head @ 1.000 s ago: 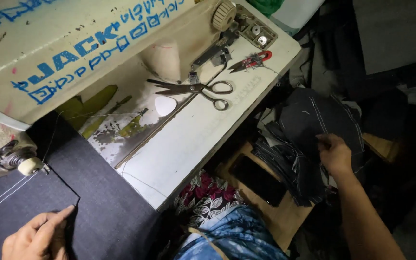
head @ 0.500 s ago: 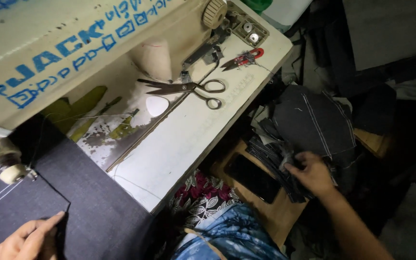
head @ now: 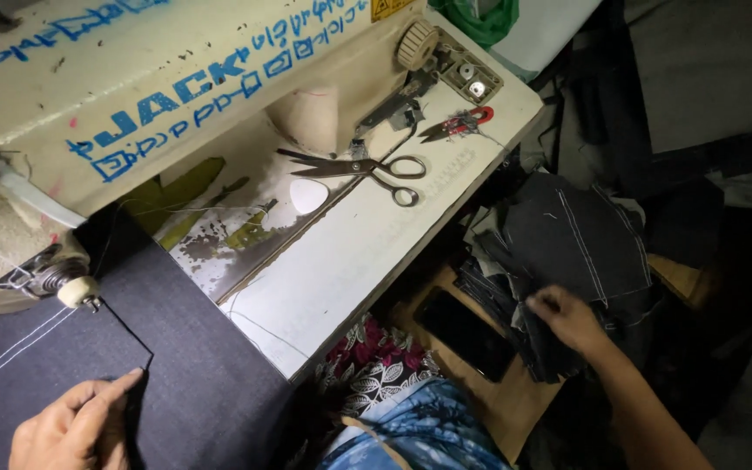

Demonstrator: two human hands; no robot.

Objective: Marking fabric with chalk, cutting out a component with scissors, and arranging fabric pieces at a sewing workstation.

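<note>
Left hand (head: 76, 426): flat, pressing denim panel (head: 176, 383) beside sewing machine (head: 158, 96); limp, heavyish.
Right hand (head: 572, 318): pinching stacked denim pieces (head: 567, 252); floppy, best lifted by an edge.

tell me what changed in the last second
The right hand slid down the stack of dark cut pieces to its lower edge, fingers in the layers. The left hand stayed flat on the dark fabric by the needle; scissors lie untouched.

scissors (head: 367, 167) on table (head: 376, 252), right of machine (head: 132, 96).
</note>
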